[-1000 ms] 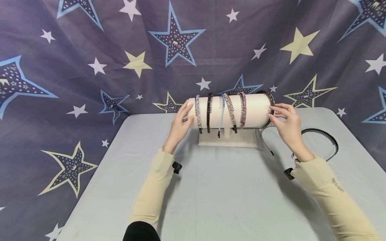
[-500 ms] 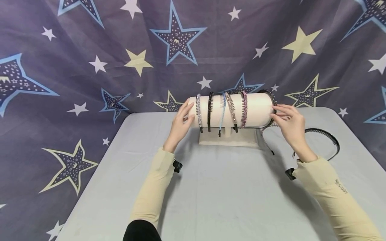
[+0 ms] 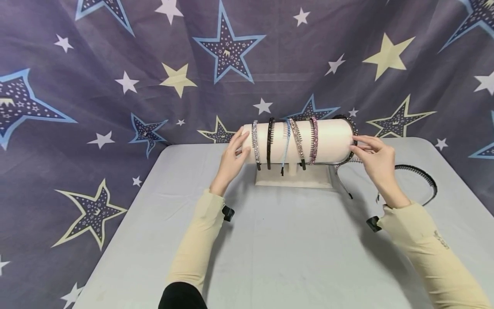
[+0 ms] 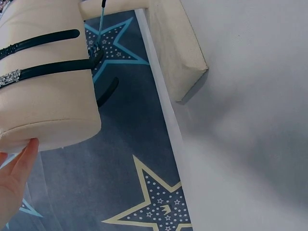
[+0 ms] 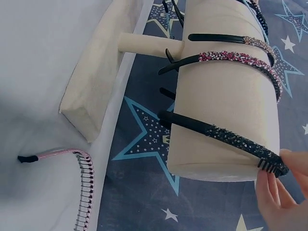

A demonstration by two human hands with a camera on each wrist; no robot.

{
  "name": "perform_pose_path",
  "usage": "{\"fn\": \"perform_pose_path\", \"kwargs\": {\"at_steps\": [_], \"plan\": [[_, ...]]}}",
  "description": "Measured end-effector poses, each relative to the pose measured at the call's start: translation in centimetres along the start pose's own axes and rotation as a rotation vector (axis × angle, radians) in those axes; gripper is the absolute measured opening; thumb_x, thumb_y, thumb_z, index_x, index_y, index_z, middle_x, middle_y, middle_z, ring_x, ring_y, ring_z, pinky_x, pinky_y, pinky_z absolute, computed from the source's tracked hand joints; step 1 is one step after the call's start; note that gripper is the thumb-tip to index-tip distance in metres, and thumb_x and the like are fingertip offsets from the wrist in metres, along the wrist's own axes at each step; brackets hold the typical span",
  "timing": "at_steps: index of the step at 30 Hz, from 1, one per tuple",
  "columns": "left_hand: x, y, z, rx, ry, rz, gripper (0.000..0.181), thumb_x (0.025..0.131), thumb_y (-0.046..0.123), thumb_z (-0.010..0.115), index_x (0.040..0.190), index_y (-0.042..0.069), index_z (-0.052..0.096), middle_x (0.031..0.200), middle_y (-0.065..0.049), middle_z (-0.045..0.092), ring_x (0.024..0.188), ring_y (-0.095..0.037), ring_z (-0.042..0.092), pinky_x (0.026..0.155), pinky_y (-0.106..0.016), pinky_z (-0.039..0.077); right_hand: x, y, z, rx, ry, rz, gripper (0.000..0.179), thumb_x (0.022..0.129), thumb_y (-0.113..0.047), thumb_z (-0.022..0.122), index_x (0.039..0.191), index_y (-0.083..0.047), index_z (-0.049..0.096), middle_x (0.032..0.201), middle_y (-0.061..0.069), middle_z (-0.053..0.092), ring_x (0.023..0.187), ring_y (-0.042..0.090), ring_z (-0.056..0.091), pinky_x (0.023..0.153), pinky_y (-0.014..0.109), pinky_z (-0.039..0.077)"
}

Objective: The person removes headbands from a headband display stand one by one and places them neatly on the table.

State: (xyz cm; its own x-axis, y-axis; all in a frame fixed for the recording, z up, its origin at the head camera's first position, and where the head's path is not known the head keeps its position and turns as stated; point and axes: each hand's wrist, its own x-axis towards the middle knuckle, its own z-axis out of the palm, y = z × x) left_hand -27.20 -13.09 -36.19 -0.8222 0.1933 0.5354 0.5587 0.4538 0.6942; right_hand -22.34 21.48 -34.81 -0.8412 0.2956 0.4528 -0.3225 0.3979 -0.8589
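A cream cylindrical headband display (image 3: pixel 332 139) stands on its base (image 3: pixel 314 177) at the back of the table. My right hand (image 3: pixel 377 165) pinches a black beaded headband (image 5: pixel 230 136) at the display's right end, thumb on one side and fingers on the other. That headband runs slantwise round the roll, its comb teeth showing by my fingertips. My left hand (image 3: pixel 231 163) rests against the roll's left end, fingers straight and thumb low at the front. Between my hands the roll bears several headbands, among them a silver one (image 3: pixel 255 143), a black one (image 3: pixel 269 146) and a pink one (image 3: pixel 314 141).
On the table right of the stand lie a pink toothed headband (image 5: pixel 86 187) and a black toothed headband (image 3: pixel 420 172), partly behind my right forearm. A star-patterned cloth (image 3: pixel 270 51) hangs behind the grey-covered table (image 3: pixel 270 249).
My right hand has moved slightly right, drawing the black beaded headband toward the roll's right end. My left hand has stayed at the left end.
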Motion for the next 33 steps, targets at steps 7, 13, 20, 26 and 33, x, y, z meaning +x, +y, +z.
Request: {"fn": "perform_pose_path", "kwargs": {"at_steps": [7,13,20,26,33], "plan": [[0.0,0.1,0.0,0.025,-0.002,-0.016,0.043,0.088,0.011,0.051,0.131,0.011,0.044,0.144,0.003,0.026,0.120,-0.018,0.041,0.090,-0.027,0.046,2.1,6.5,-0.7,0.140,0.005,0.060,0.029,0.070,-0.017,0.074,0.099,-0.015,0.070,0.108,0.001,0.062,0.077,0.002,0.059,0.047,0.012,0.043],[-0.1,0.6,-0.1,0.013,-0.002,-0.025,0.043,0.089,0.010,0.051,0.131,0.010,0.044,0.144,0.002,0.026,0.121,-0.019,0.040,0.091,-0.027,0.045,5.3,16.1,-1.0,0.018,0.038,0.109,0.037,0.070,-0.029,0.074,0.105,-0.023,0.067,0.102,-0.003,0.065,0.075,0.006,0.060,0.034,0.024,0.036],[-0.5,3.3,-0.5,-0.007,0.000,-0.039,0.041,0.087,0.001,0.049,0.128,-0.001,0.043,0.143,-0.010,0.027,0.121,-0.027,0.040,0.092,-0.037,0.045,1.8,4.0,-1.8,-0.014,0.049,0.203,0.031,0.076,-0.017,0.069,0.107,-0.014,0.066,0.076,-0.023,0.060,0.063,-0.003,0.054,0.037,0.012,0.033],[-0.1,1.6,-0.2,-0.009,0.006,-0.038,0.043,0.087,0.002,0.051,0.129,0.001,0.044,0.143,-0.009,0.026,0.122,-0.027,0.039,0.091,-0.037,0.045,2.0,5.6,-2.9,0.101,0.037,0.213,0.029,0.071,-0.020,0.074,0.100,-0.021,0.069,0.083,-0.014,0.065,0.057,0.000,0.053,0.032,0.018,0.027],[0.1,0.1,0.2,0.004,0.004,-0.024,0.043,0.088,0.009,0.052,0.130,0.009,0.044,0.144,0.000,0.026,0.122,-0.021,0.039,0.091,-0.032,0.045,0.6,2.9,-3.9,0.024,0.042,0.260,0.029,0.077,-0.017,0.068,0.106,-0.018,0.067,0.076,-0.023,0.060,0.056,-0.003,0.046,0.033,0.013,0.026]]}}
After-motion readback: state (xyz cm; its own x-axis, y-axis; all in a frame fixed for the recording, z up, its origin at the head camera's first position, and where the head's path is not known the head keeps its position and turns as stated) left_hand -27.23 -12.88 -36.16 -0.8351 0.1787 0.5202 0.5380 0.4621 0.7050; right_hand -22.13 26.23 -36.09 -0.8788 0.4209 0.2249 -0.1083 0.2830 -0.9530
